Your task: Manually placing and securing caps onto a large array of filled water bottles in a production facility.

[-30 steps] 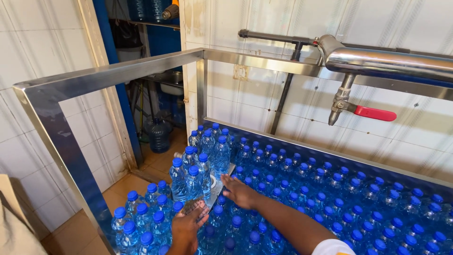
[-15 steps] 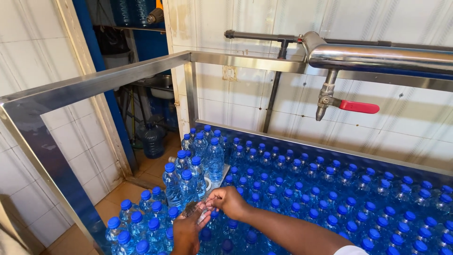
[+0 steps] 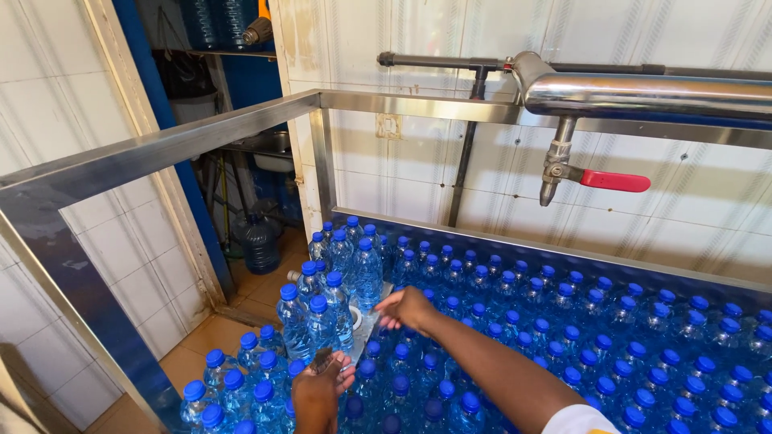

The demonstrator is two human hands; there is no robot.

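Observation:
Several clear water bottles with blue caps [image 3: 563,337] stand packed in a steel-framed table. A taller group of bottles [image 3: 338,273] rises at the left corner. My right hand [image 3: 406,309] reaches across the caps, fingers apart and holding nothing, just right of a small gap where bare steel [image 3: 371,321] and a white round piece [image 3: 356,317] show. Near the bottom edge, my left hand [image 3: 316,395] is closed around a small grey object [image 3: 322,359]; I cannot tell what it is.
A steel frame [image 3: 185,141] runs around the table at chest height. Above the back hangs a steel pipe [image 3: 643,92] with a red-handled tap [image 3: 611,180]. White tiled walls [image 3: 418,161] enclose the spot. A large water jug [image 3: 259,241] stands on the floor through the doorway at left.
My right hand has lifted away from my left hand and moved up and right over the caps. My left hand stays low with the small object. The camera view shifted slightly.

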